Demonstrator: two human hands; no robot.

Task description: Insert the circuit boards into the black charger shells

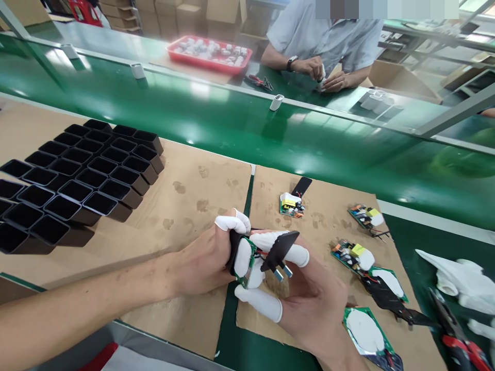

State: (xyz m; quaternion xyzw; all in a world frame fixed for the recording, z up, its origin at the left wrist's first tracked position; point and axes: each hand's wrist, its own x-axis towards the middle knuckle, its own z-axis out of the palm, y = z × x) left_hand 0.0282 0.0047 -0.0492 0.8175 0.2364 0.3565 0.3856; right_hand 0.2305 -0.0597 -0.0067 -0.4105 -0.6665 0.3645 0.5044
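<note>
My left hand (201, 263), closed, grips a black plastic housing (232, 245), mostly hidden by the fingers. My right hand (317, 299), with white finger cots on its fingertips, pinches a green circuit board (253, 248) bearing white filler. The board sits at the housing's open end; how deep it reaches inside I cannot tell. Wires run from the board to a black plug cover (280, 251) with metal prongs, which hangs loose towards the right hand. Just beyond lies another circuit board (291, 205) with a black plate.
Rows of empty black housings (77, 190) stand on cardboard at left. More circuit boards (353, 255) lie at right, beside red-handled pliers (448, 319) and white finger cots (464, 281). Across the green conveyor (232, 118), a person (325, 41) handles a small white part near a red tray (209, 64).
</note>
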